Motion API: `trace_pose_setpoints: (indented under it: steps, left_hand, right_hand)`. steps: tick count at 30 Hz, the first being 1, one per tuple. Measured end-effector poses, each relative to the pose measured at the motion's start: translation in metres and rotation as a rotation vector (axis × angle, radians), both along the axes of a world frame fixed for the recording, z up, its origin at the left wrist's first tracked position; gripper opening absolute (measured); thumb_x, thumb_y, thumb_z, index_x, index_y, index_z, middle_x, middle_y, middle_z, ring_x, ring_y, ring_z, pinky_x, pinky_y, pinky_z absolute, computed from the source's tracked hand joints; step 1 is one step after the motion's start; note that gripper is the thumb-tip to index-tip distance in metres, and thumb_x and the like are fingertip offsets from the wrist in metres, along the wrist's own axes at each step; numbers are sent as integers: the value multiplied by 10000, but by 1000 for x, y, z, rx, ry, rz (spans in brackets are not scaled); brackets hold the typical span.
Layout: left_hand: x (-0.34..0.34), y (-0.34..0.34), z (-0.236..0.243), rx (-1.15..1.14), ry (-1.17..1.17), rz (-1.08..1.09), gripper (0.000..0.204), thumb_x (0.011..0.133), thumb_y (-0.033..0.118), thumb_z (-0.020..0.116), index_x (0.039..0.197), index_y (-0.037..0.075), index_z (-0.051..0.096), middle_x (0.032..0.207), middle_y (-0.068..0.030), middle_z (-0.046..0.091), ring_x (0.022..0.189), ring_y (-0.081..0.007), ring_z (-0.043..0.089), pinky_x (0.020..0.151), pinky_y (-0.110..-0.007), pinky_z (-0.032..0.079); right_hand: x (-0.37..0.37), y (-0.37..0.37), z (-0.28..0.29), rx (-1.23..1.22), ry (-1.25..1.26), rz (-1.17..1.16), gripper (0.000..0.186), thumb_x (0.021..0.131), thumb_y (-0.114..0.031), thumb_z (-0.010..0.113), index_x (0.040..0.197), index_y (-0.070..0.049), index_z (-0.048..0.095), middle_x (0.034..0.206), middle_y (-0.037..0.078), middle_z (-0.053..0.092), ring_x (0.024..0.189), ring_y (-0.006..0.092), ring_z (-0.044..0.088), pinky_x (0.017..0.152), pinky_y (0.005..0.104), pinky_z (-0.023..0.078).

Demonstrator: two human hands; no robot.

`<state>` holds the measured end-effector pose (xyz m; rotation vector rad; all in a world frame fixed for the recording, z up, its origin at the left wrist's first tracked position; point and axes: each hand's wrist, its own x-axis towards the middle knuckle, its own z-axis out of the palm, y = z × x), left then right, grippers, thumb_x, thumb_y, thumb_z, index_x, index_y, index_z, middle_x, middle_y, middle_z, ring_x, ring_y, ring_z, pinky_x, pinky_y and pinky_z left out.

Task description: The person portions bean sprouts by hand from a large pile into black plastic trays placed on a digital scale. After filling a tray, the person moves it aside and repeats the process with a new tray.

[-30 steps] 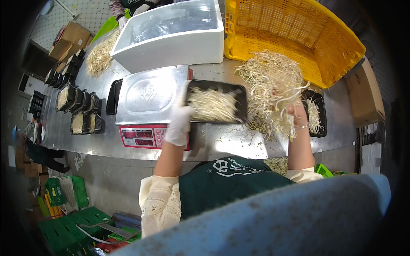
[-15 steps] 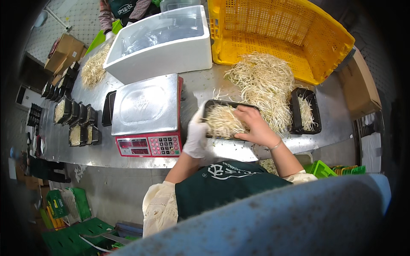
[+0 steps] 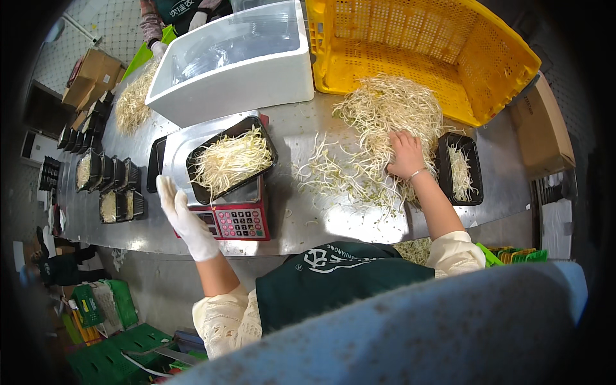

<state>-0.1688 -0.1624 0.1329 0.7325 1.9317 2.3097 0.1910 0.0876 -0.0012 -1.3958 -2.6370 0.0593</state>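
A black tray of bean sprouts [image 3: 234, 159] sits tilted askew on the metal pan of a red electronic scale [image 3: 240, 221]. My left hand [image 3: 186, 221], in a white glove, is off the tray, beside its near left corner, fingers stretched out and holding nothing. My right hand [image 3: 405, 156], bare with a bracelet at the wrist, lies on the heap of loose bean sprouts [image 3: 391, 106], thumb and fingers apart. Its fingertips are partly among the sprouts. Farther right stands another black tray [image 3: 476, 168] with a small portion of sprouts inside.
A white foam box [image 3: 240, 93] holding clear plastic stands behind the scale. Back right, a yellow crate [image 3: 420, 64] lies tipped toward the heap. Several filled black trays [image 3: 106, 173] are at left. A co-worker's gloved hand [image 3: 158, 49] is by another sprout pile [image 3: 135, 102].
The filled tray has moved from between my hands onto the scale. My left hand has let go and moved left; my right hand has gone to the sprout heap, where sprouts now lie scattered nearer me.
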Motion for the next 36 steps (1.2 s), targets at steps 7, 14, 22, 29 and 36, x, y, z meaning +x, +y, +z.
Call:
trace_pose_setpoints:
  steps: [7,14,22,29,36]
  left_hand:
    - [122,14,-97,-646,777,-672,702,782,291,619,1343,8,306,1304,-253,374,1184,-377,381,1005,-442,291]
    - [123,57,-165,-825,873,-603,869,788,465,574,1370,-54,189,1369,-285,260,1266,-413,256,1056,-461,189]
    - [152,59,-136,-873,1129,-824,974,732,549,601,1379,-46,181,1387,-243,270,1272,-402,266,1072,-439,163]
    - [111,96,-146,-793,923,-587,881,763,473,578,1382,-22,193,1402,-207,274,1283,-399,250,1078,-472,114]
    - [110,34,-128,-717,659,-702,580,798,190,593,1313,33,378,1212,-198,491,1109,-326,478,923,-364,388]
  right_hand:
    - [6,1,-4,-91,85,107,602,594,-103,626,1171,-56,462,998,128,531,1020,293,493,959,441,316]
    - [-1,-35,55,-201,432,196,580,612,-69,672,1147,-25,452,993,158,510,948,340,508,849,375,424]
    - [-11,-96,8,-114,145,296,565,610,-70,599,1162,-48,478,1040,139,510,974,299,492,902,384,376]
    - [-12,-49,31,-199,197,62,615,608,-128,645,1188,-24,465,1041,172,505,981,340,496,867,378,427]
    - [-19,-68,21,-368,345,233,770,602,-275,764,1272,-82,438,1234,190,461,1143,346,441,993,393,354]
